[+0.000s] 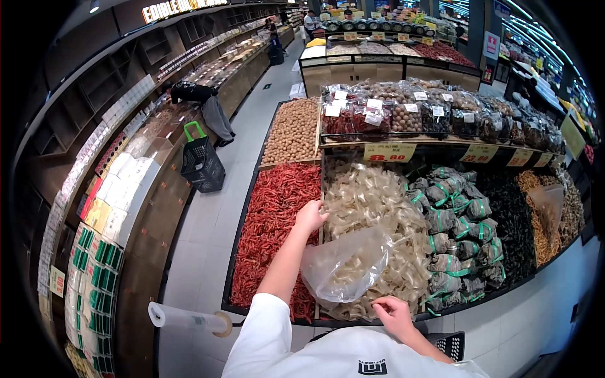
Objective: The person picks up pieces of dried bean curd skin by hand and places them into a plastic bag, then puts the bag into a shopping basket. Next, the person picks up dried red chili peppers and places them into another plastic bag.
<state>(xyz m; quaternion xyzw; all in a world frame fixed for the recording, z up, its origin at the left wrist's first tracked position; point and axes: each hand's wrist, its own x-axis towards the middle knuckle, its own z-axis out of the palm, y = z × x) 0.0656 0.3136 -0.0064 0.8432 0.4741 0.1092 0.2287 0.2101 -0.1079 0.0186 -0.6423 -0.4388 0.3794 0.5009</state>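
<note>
My left hand (311, 216) reaches forward over the wooden divider between dried red chilies (277, 214) and pale, translucent dried strips (359, 189). Its fingers are curled in, and anything inside them is hidden. A clear plastic bag (343, 268) lies across the near part of the strips, beside my left forearm, with strips visible through it. Low at the bin's front edge is my right hand (396, 315), thumb and forefinger drawn together close to the bag's lower right side. Whether it grips the film cannot be made out.
Dark bundles tied with green bands (457, 220) fill the bin to the right. A plastic bag roll (189, 320) projects at the front left. Packaged goods (403, 116) sit on the raised shelf behind. In the left aisle, a person (205, 104) bends beside a black shopping basket (203, 164).
</note>
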